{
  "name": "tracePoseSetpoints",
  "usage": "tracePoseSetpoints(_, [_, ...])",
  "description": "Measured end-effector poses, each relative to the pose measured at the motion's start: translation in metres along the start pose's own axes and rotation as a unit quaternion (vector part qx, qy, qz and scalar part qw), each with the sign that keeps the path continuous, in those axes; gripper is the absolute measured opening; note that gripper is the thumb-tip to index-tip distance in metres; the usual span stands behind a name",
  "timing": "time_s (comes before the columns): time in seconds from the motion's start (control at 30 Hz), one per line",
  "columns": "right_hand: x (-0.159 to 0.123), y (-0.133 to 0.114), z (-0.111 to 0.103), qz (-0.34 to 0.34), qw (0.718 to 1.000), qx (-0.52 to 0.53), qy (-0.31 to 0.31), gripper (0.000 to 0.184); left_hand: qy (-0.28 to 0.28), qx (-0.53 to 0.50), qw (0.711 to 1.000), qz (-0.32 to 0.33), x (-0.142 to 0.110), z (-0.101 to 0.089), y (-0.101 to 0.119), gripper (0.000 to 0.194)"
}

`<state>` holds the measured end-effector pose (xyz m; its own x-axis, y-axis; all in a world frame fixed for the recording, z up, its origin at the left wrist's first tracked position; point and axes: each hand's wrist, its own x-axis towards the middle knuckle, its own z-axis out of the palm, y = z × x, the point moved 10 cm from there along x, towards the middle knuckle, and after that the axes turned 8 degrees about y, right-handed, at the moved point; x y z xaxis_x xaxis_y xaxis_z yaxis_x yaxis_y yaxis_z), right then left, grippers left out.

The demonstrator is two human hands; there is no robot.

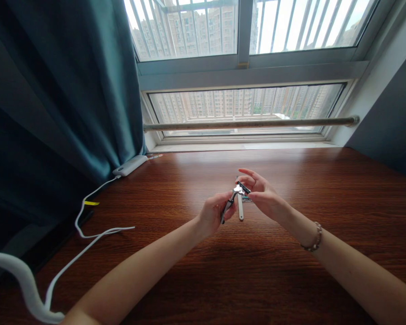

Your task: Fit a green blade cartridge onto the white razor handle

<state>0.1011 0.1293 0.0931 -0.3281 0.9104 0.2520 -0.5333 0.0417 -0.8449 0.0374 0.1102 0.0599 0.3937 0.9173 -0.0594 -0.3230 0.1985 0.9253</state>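
Note:
In the head view, my left hand (214, 212) is closed around the dark and silver handle of a razor (227, 208), which is tilted up to the right. At its upper end is a black, bar-shaped head. My right hand (259, 192) has its thumb and a finger at the two ends of that head, with other fingers raised. Below the razor, on the table, lies a slim light-grey handle (241, 211). Its upper end is partly hidden behind the razor, and beside it is a small teal and dark item I cannot make out.
The brown wooden table (176, 180) reaches to the window ledge. At left a white power strip (130, 165) lies by the blue curtain (118, 90), with a white cable (77, 221) trailing from it. A thick white curved tube (18, 271) stands at lower left. A metal rail (250, 124) crosses the window.

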Motion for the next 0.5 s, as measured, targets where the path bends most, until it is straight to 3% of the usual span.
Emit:
tracePoseSetpoints(0.13, [0.0, 0.0, 0.0, -0.005, 1.0, -0.011, -0.002, 0.056, -0.02, -0.019, 0.999, -0.022, 0.0, 0.001, -0.004, 0.035])
tracePoseSetpoints(0.3, [0.003, 0.001, -0.01, -0.027, 0.998, -0.042, 0.038, 0.055, -0.042, -0.063, 0.995, -0.063, 0.001, 0.003, -0.013, 0.035])
tracePoseSetpoints(0.5, [0.002, 0.005, -0.011, -0.028, 0.998, -0.017, 0.06, 0.05, -0.085, -0.102, 0.987, -0.092, -0.002, 0.013, -0.016, 0.036])
